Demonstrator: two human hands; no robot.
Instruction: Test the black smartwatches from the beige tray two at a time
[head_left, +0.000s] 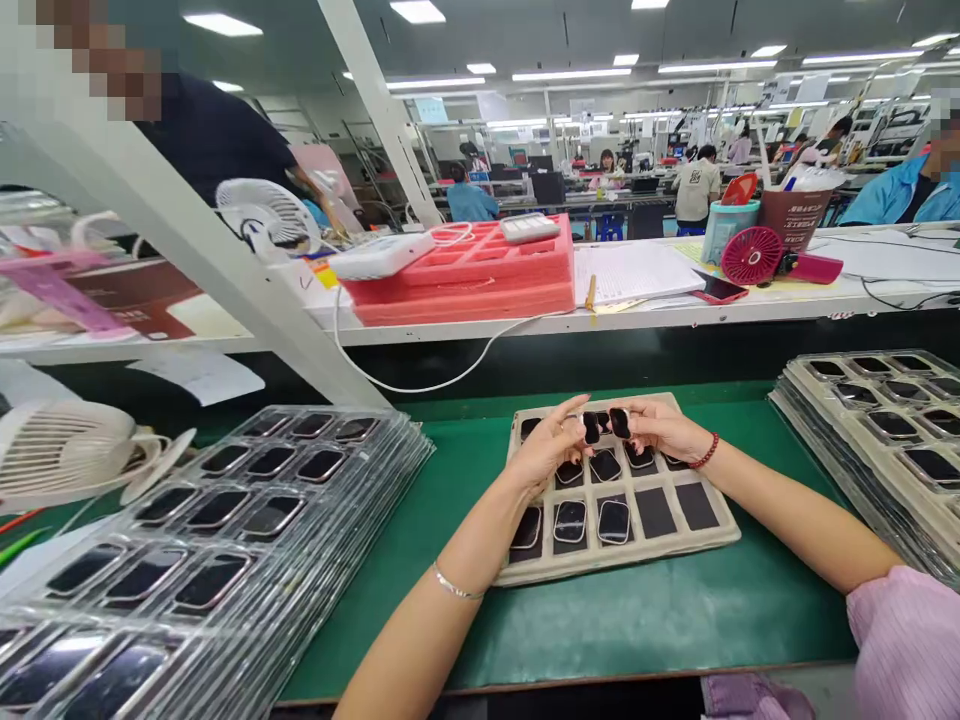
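Frame centre-right: left hand (546,445) pinched closed on black rounded screen (591,429), right hand (664,428) likewise on second black screen (619,423), over beige rectangular tray (667,546).

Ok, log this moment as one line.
left hand: holds dark-faced piece | right hand: holds second dark-faced piece | beige tray: beneath both hands | tray stacks: on both sides

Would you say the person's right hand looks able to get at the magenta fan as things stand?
Probably not just yet: the right hand is holding a small dark-faced piece, and the magenta fan sits farther off, on the raised white shelf.
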